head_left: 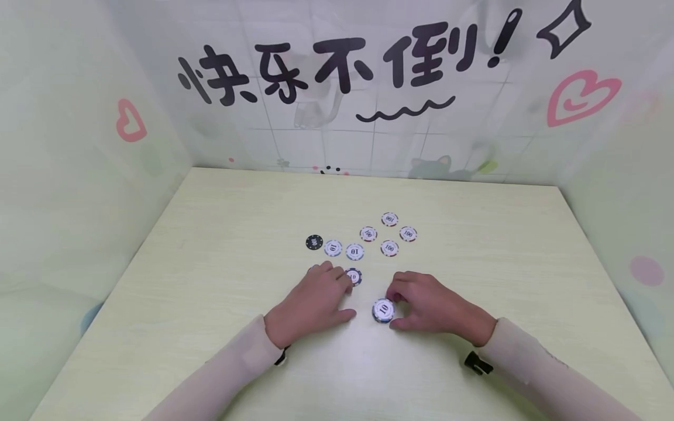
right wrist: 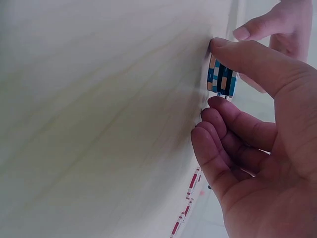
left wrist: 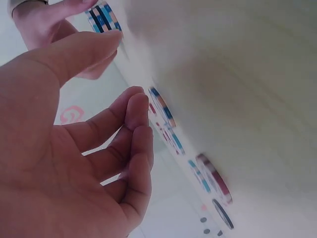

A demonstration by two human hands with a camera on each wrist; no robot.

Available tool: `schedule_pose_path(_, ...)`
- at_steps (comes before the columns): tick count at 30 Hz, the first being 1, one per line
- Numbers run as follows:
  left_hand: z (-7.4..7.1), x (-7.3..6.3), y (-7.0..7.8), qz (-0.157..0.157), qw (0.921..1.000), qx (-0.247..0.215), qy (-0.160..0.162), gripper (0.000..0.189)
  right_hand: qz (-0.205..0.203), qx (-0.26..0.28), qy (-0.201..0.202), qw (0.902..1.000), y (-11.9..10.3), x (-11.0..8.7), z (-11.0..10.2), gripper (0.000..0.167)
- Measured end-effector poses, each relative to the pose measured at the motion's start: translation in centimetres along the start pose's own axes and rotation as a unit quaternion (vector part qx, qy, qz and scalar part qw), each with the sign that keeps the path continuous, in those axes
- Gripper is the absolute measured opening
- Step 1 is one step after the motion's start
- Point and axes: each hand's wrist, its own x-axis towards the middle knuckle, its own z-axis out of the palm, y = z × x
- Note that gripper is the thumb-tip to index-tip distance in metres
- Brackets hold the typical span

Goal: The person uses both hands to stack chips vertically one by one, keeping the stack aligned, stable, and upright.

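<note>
My right hand holds a short stack of poker chips at its side, thumb at the near edge and fingers at the far edge. The top chip reads 10; blue, black and tan edges show in the right wrist view. My left hand reaches over a dark blue 10 chip, its bent fingers beside that chip and its thumb apart, nothing pinched between them. Whether a fingertip touches the chip I cannot tell. Another chip is mostly hidden behind the left hand.
Beyond the left hand lie a black 100 chip and two light blue 10 chips. Several red-edged 100 chips lie farther back to the right. Printed curtain walls enclose the pale wooden table.
</note>
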Motion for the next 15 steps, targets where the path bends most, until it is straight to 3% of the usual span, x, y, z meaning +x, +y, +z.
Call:
schedule_pose_path(8, -0.6, 0.7, -1.1, -0.010, 0.9997, 0.007, 0.021, 0.049, 0.010, -0.004, -0.005, 0.9999, -0.1, -0.1, -0.1, 0.032)
schedule_pose_path(15, -0.4, 1.9, -1.7, -0.005, 0.9984, 0.046, 0.032, 0.048, 0.009, 0.000, 0.000, 1.0000, -0.3, -0.1, -0.1, 0.032)
